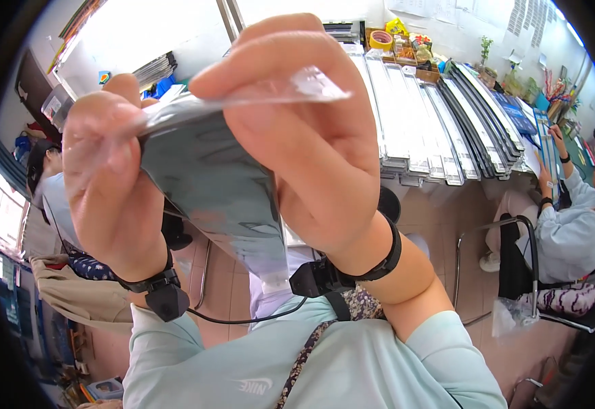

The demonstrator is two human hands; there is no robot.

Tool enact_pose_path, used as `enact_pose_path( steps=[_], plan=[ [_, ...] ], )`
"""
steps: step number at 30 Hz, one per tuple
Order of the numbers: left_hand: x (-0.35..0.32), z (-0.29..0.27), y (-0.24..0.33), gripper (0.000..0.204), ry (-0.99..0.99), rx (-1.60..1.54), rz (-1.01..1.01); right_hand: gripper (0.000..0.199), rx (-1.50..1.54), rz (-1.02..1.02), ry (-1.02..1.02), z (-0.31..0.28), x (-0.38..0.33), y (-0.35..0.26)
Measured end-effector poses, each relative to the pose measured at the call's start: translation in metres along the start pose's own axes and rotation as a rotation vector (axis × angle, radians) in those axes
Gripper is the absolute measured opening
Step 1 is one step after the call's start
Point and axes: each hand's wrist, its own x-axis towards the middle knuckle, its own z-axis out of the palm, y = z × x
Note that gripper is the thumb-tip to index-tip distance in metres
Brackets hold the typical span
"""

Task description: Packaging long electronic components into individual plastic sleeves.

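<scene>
Two hands hold a grey sleeved panel up close to the head camera.

Head view: the left hand grips the left edge of the flat grey panel, fingers closed on its clear plastic sleeve. The right hand clamps the top right edge, thumb and fingers pinching the sleeve's loose flap. The panel stands tilted between both hands, raised above the lap. Behind, rows of long flat packs lie stacked on a table, and a seated person works at the right.
</scene>
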Motion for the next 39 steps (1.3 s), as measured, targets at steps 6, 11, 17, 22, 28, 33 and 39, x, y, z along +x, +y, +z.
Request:
enact_pose_path(
  steps=[6, 11, 17, 22, 28, 33, 39],
  plan=[
    [0.004, 0.013, 0.003, 0.001, 0.185, 0.453, 0.124, 0.015, -0.217, -0.22, -0.025, -0.008, -0.001, 0.001],
    [-0.002, 0.013, 0.001, 0.006, 0.1, 0.369, 0.215, 0.015, -0.197, -0.205, 0.098, 0.001, -0.005, 0.0],
    [-0.004, 0.014, -0.005, 0.015, 0.018, 0.244, 0.315, 0.008, -0.291, -0.248, 0.095, -0.007, -0.02, -0.006],
    [-0.002, 0.001, -0.006, 0.018, -0.151, 0.094, 0.252, 0.034, -0.364, -0.185, 0.358, 0.021, -0.019, -0.009],
    [-0.003, -0.003, -0.004, 0.015, -0.159, 0.028, 0.214, 0.039, -0.666, -0.162, 0.163, 0.015, -0.032, -0.012],
    [-0.008, -0.009, 0.0, 0.011, -0.209, -0.055, 0.052, 0.033, -0.822, -0.12, 0.102, 0.015, -0.033, -0.015],
    [-0.005, -0.007, -0.012, 0.012, -0.181, -0.144, 0.177, 0.026, -0.751, -0.224, 0.132, 0.012, -0.035, -0.006]
  ],
)
